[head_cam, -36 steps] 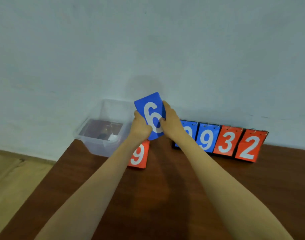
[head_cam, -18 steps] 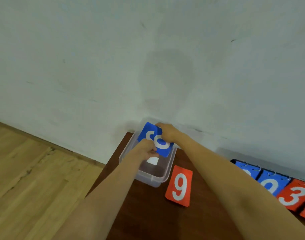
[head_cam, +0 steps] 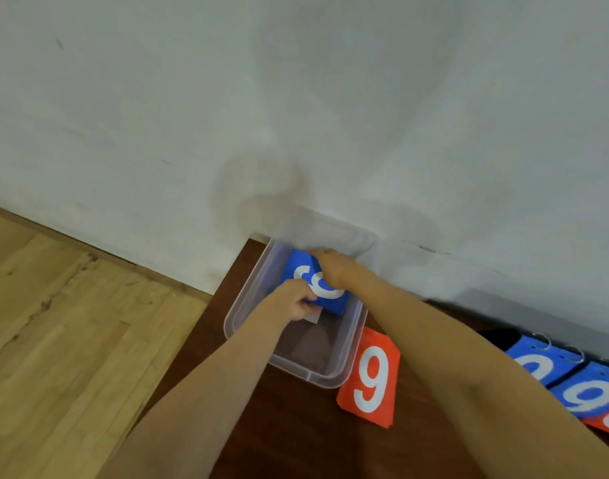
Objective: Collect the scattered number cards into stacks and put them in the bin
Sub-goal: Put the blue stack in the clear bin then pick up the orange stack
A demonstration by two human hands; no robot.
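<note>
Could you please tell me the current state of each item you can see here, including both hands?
clear bin: upright, lidless, on the table corner.
blue card: tilted inside the clear bin, held at both ends.
left hand: pinches the blue card's near edge.
right hand: grips the blue card's far edge.
red 9 card: flat, face up, beside the clear bin.
ringed flip cards: at the right edge, partly cut off.

The bin is clear, smooth plastic; the table is dark polished wood; the floor is pale wood boards.
</note>
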